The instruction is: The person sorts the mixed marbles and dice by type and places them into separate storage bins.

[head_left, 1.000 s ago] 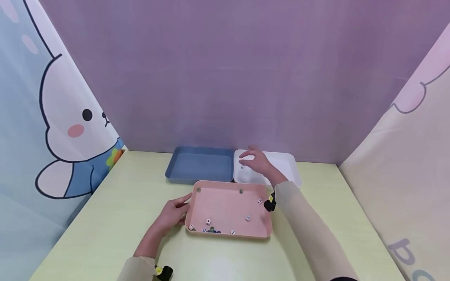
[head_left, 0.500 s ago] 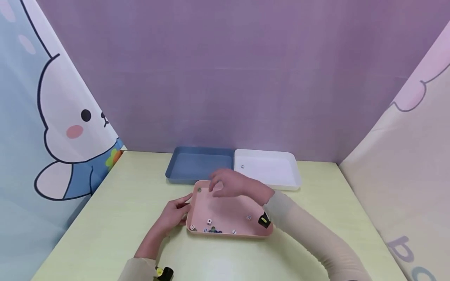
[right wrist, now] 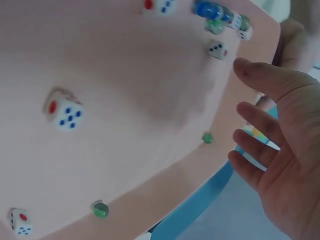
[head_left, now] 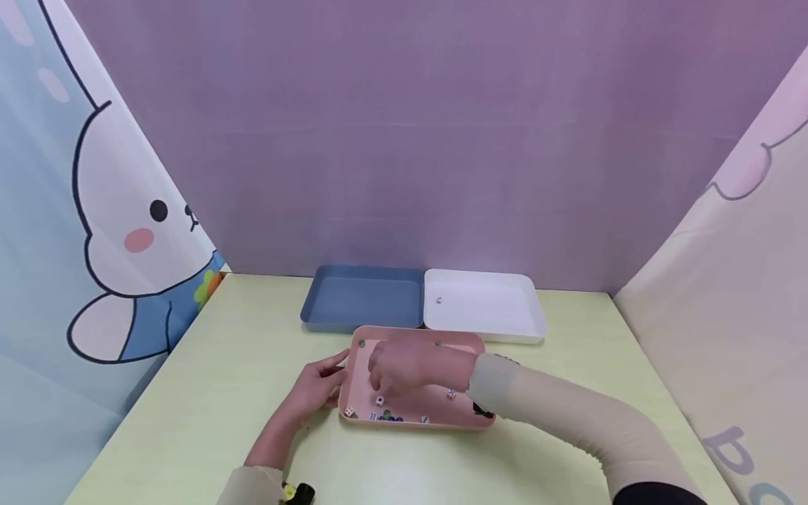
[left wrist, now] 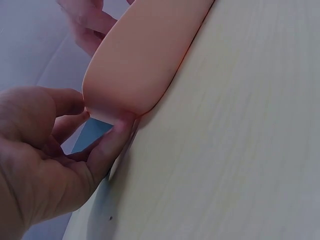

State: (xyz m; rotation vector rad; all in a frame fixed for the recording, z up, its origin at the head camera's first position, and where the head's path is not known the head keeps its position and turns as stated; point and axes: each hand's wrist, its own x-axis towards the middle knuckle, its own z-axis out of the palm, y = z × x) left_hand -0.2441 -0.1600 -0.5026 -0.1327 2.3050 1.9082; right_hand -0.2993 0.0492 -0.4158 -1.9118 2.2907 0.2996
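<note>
A pink tray lies on the table, holding several white dice and glass marbles. My left hand grips its left end; in the left wrist view fingers are at the rim and the thumb is low on the wall. Over the left part of the tray hovers my right hand, its fingers apart with nothing between them. Its thumb tip is close to a die in the right wrist view. Beyond that die, blue marbles and more dice cluster along one edge. A green marble sits near a side wall.
Behind the pink tray stand a blue tray and a white tray, side by side. One die lies in the white one. A purple backdrop rises at the table's far edge.
My right hand has come back from over the white tray and moved left and down over the pink tray. The left hand has stayed at the pink tray's left end.
</note>
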